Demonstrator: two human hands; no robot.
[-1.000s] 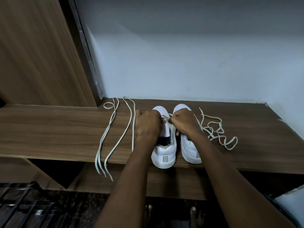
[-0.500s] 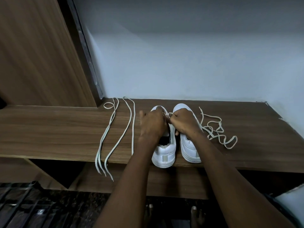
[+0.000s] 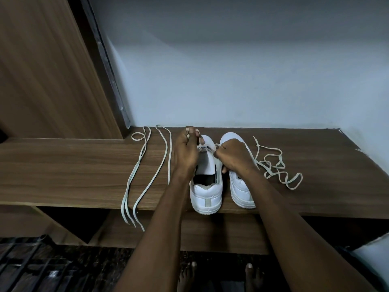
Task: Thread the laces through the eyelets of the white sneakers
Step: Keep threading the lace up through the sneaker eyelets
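Wood shelf point(image 3: 63, 165), two sneakers point(image 3: 207, 186), loose laces point(image 3: 145, 165) left of them.
Left hand point(image 3: 187, 150) pinches lace end; right hand point(image 3: 233, 154) grips lace at eyelets.

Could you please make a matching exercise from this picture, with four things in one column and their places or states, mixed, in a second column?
Things
1. left sneaker
2. right sneaker
3. long straight laces
4. tangled lace

Places or states
A. lies loose on the shelf, right of both shoes
B. both hands work at its front, the left hand pinching a lace end
C. ends hang over the shelf's front edge, left of the shoes
D. the right hand and forearm cross over it

Pairs: 1-B, 2-D, 3-C, 4-A
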